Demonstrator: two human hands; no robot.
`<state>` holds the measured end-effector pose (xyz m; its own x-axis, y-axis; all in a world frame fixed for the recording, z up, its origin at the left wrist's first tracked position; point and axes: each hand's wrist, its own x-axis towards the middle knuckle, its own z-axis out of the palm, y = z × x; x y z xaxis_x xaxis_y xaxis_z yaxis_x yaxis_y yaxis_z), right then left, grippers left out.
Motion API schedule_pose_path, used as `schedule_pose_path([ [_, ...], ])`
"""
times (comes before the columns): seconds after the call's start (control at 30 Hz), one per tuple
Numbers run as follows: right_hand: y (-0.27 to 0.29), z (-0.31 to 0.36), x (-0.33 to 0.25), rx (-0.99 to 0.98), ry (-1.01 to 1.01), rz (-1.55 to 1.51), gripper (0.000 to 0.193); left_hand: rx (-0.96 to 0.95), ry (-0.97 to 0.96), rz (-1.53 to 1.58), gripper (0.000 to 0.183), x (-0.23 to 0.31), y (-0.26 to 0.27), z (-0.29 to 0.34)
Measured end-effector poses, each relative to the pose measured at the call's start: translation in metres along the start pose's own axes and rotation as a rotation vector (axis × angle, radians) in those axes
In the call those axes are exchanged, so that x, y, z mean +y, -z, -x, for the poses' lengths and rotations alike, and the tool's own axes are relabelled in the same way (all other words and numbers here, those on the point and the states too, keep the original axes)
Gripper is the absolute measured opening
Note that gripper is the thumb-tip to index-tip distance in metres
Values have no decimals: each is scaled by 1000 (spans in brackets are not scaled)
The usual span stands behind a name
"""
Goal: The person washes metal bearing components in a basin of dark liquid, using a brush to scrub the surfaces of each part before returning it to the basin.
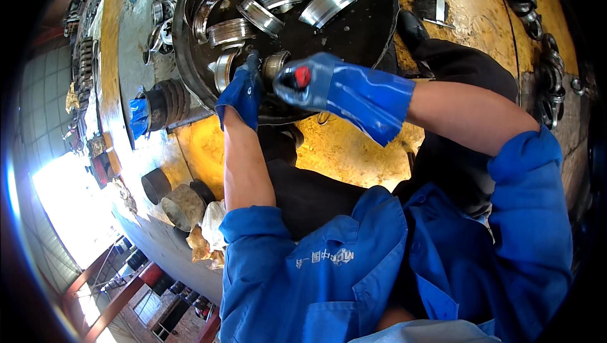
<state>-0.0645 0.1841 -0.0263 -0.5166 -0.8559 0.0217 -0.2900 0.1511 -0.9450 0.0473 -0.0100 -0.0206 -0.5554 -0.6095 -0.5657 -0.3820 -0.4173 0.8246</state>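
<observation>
A wide black tub [183,46] with dark liquid holds several shiny grooved metal rings. My left hand [248,77], in a blue rubber glove, reaches over the near rim and is closed at a small metal ring [275,63]; its fingers are partly hidden. Just right of that ring, my right hand [310,80], gloved in the same wet blue rubber, is curled round a small tool whose red end [303,76] shows in the fist. The rest of that tool is hidden. Another metal ring [224,68] lies against the tub wall beside my left hand.
Left of the tub stand a dark ribbed cylinder [167,104] and a blue plastic piece [138,115]. More rings [164,11] lie beyond. A dark block [431,6] sits on the yellow surface [471,1] at right. Stacked dark parts [551,71] line the far right.
</observation>
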Motion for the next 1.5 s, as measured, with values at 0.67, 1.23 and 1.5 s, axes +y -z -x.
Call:
schedule_pose_path([
  [0.67,37,-56,35,104,-324,58,37,-17,142,-61,50,17,-33,12],
  [1.23,74,-39,16,154,-539,175,45,-283,46,263,52,-10,-21,-11],
  [1.5,16,2,10,19,-61,184,26,-295,19,166,58,-7,-25,-7],
])
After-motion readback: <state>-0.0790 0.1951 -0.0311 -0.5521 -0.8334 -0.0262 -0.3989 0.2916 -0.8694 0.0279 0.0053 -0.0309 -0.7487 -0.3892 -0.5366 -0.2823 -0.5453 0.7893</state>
